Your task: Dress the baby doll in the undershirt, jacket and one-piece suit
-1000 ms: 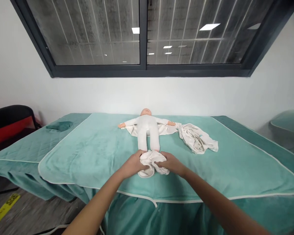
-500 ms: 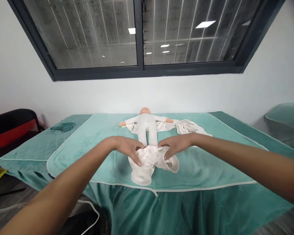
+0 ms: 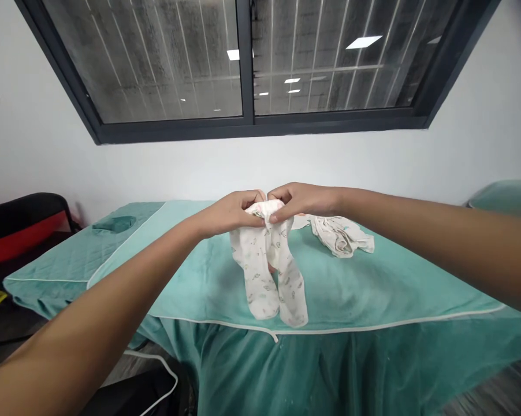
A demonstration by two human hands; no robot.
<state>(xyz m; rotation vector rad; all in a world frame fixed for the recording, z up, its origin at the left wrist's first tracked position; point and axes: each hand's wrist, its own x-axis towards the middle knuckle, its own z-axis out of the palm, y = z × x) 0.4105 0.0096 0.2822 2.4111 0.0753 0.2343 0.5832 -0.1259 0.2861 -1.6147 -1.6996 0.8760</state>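
Note:
A pair of small white baby pants (image 3: 260,280) with a tiny printed pattern hangs from my two hands, its legs pointing down toward me. My left hand (image 3: 234,212) pinches the bunched waistband on its left side. On the right side my right hand (image 3: 301,199) grips the same waistband between thumb and fingers. Behind the pants and hands lies the baby doll, almost wholly hidden; only a bit of its head (image 3: 260,194) shows between my hands. A crumpled white printed cloth (image 3: 342,234) rests on the bed right of the pants.
The bed carries a teal sheet (image 3: 373,294) with white piping, draped over the front edge. A wall and a dark-framed window (image 3: 248,124) stand behind. At the left are a black and red chair (image 3: 24,231) and a white cable (image 3: 167,367) near the floor.
Both hands have raised the pants from the doll's feet and moved them away from me. The pants now hang lengthwise and cover the doll, which was in full view.

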